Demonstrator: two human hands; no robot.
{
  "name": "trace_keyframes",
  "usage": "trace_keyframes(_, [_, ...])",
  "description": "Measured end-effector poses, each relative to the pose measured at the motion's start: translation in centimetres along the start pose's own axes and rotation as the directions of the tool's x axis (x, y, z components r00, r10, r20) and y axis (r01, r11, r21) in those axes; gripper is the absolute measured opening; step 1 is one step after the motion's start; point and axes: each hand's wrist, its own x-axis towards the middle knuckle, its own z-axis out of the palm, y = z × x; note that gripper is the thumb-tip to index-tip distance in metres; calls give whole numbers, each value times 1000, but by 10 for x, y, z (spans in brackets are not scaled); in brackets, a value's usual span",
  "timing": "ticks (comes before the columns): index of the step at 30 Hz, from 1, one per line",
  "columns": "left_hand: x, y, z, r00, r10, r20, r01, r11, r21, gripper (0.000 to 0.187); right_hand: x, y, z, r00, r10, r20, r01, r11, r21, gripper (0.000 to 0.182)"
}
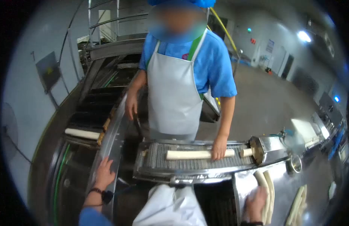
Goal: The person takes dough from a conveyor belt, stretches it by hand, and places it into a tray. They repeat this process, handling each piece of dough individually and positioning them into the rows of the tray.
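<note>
My left hand (105,174) rests on the metal edge at the lower left, fingers apart, holding nothing. At the lower right my right hand (256,203) is beside two long pale dough rolls (269,196) on a steel table (244,182); its fingers are blurred, so whether it grips a roll is unclear. Another long dough roll (189,154) lies on the mesh conveyor (159,161) in front of me, with a co-worker's hand (219,147) on it. A short dough piece (246,152) shows at the mouth of the metal machine (270,150).
Across the conveyor stands a co-worker in a white apron (174,94). A dark conveyor line (89,116) on the left carries a dough roll (82,133). More dough rolls (297,205) lie at the lower right. Metal railings (118,26) stand behind.
</note>
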Motion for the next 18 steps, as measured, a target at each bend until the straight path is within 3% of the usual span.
trace_keyframes(1, [-5, 0, -1, 1000, 1, 3, -1, 1000, -18, 53, -10, 23, -1, 992, 82, -95, -86, 996, -37, 80])
trace_keyframes(3, [-12, -7, 3, 995, 39, -95, -42, 999, -23, 51, -29, 63, -7, 939, 333, -88, -340, 936, -87, 81])
trace_keyframes(4, [-10, -9, 3, 993, 50, -104, -53, 998, -32, 50, -35, 59, -31, 945, 314, -93, -322, 942, -91, 81])
trace_keyframes(6, [-13, -9, 4, 993, 54, -108, -62, 996, -70, 48, -52, 40, -85, 883, 397, 252, -467, 800, 375, 93])
trace_keyframes(7, [-9, -10, 4, 991, 56, -120, -64, 996, -65, 48, -55, 32, -84, 892, 373, 254, -446, 815, 370, 93])
trace_keyframes(9, [-17, -8, 2, 995, 14, -100, -21, 997, -68, 47, -83, 39, -74, 909, 357, 214, -374, 926, 44, 95])
trace_keyframes(12, [-12, -6, -5, 995, 16, -95, -23, 997, -70, 46, -105, 57, -45, 966, 233, 109, -232, 973, -15, 98])
trace_keyframes(16, [-11, -13, 5, 989, 72, -131, -81, 995, -62, 45, -108, 48, -43, 955, 267, 126, -276, 959, 57, 98])
trace_keyframes(18, [-8, -12, 2, 992, 81, -102, -85, 996, -34, 43, -90, 56, -35, 871, 364, 329, -411, 908, 83, 97])
